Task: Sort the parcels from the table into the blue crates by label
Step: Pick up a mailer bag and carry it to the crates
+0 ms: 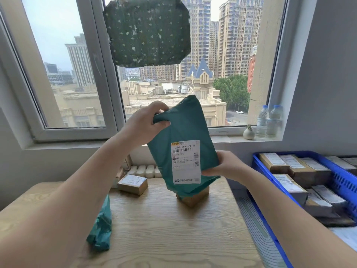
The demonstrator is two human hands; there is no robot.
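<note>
I hold a green poly-bag parcel upright above the wooden table, its white shipping label facing me. My left hand pinches the bag's upper left corner. My right hand grips its lower right edge beside the label. Under the bag a cardboard box stands on the table, partly hidden. Another small box lies at the table's back left. A second green bag sits at the left, half behind my forearm. The blue crate at the right holds several labelled boxes.
A window with a grey frame fills the wall ahead, a dark patterned sheet stuck on the glass. On the sill at the right stand water bottles and a small white vase. White containers line up behind the table.
</note>
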